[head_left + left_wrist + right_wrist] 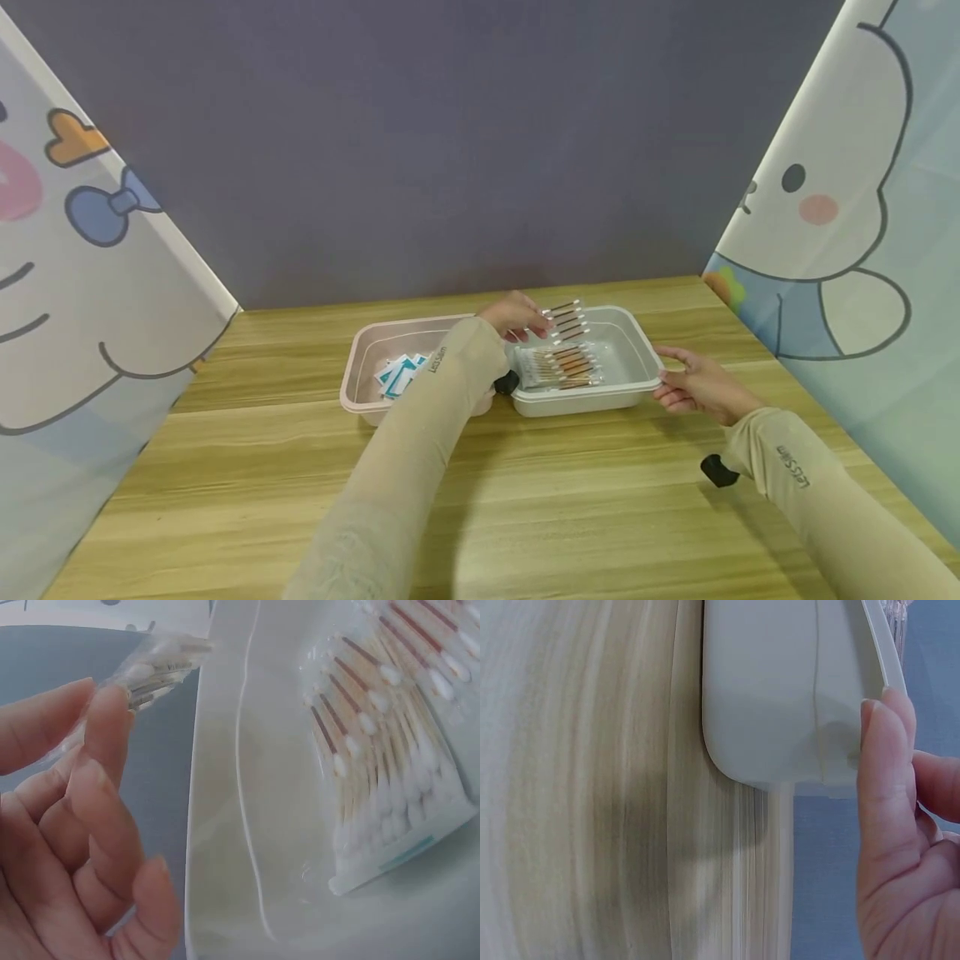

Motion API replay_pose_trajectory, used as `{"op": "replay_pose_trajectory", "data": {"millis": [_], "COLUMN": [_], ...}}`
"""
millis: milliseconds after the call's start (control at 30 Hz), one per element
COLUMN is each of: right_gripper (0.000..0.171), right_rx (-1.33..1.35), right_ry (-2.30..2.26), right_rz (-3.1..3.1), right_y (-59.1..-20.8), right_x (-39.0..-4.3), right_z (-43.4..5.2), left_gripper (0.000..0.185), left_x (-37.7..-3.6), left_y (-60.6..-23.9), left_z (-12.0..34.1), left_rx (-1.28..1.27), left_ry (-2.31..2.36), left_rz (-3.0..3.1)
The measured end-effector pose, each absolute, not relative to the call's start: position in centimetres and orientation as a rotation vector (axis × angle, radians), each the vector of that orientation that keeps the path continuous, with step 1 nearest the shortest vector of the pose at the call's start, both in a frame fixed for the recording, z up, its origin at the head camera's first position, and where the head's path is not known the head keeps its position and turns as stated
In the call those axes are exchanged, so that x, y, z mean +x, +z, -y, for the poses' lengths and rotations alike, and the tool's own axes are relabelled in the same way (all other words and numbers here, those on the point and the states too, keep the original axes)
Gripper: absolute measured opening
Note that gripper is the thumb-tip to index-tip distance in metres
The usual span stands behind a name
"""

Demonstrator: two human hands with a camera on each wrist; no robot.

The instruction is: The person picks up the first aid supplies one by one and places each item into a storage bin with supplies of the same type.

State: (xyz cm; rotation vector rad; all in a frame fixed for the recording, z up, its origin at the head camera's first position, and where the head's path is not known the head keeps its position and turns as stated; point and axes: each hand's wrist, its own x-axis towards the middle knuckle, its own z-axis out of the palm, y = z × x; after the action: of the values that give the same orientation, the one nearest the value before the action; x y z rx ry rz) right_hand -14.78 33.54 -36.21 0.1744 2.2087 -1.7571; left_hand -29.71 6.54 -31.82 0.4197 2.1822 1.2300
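Observation:
My left hand [517, 315] pinches a clear packet of cotton swabs [567, 321] between thumb and fingers, above the back left part of a white plastic bin [581, 406]. In the left wrist view the held packet [163, 675] tilts outward past the bin's edge. More bagged cotton swabs [558, 367], with brown and white tips, lie in the left half of this bin. At the bin's front right corner, my right hand [697, 383] grips the rim, its thumb [889, 772] along the outside.
Directly left stands a pale pink bin [348, 367] holding several small white and teal packets [400, 375]; my left forearm crosses over it. Both bins sit on a wood-grain table [570, 500]. A grey wall [465, 150] rises behind, with printed cartoon panels at both sides.

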Motion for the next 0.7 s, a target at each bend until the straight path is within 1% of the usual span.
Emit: {"op": "replay_pose_trajectory", "data": {"millis": [233, 467, 533, 700], "right_gripper": [0.064, 0.064, 0.064, 0.064], "right_rx": [0.182, 0.167, 0.170, 0.171], "right_ry": [-1.752, -1.764, -1.768, -1.767], "right_rz": [-2.211, -2.211, -2.208, -2.209], "right_y": [-36.23, -36.17, -36.19, -36.27], "right_x": [-14.87, -14.81, -14.82, -14.90], "right_z": [-33.69, -33.60, -33.55, -33.63], "left_gripper": [0.014, 0.013, 0.018, 0.041], "left_x": [-29.69, -29.72, -29.65, -29.50], "left_y": [-31.93, -31.82, -31.77, -31.43], "left_z": [-6.67, -6.73, -6.69, -6.41], "left_rx": [0.412, 0.426, 0.434, 0.441], "left_ry": [1.172, 1.133, 1.134, 1.149], "left_rz": [-2.215, -2.196, -2.187, -2.151]}}
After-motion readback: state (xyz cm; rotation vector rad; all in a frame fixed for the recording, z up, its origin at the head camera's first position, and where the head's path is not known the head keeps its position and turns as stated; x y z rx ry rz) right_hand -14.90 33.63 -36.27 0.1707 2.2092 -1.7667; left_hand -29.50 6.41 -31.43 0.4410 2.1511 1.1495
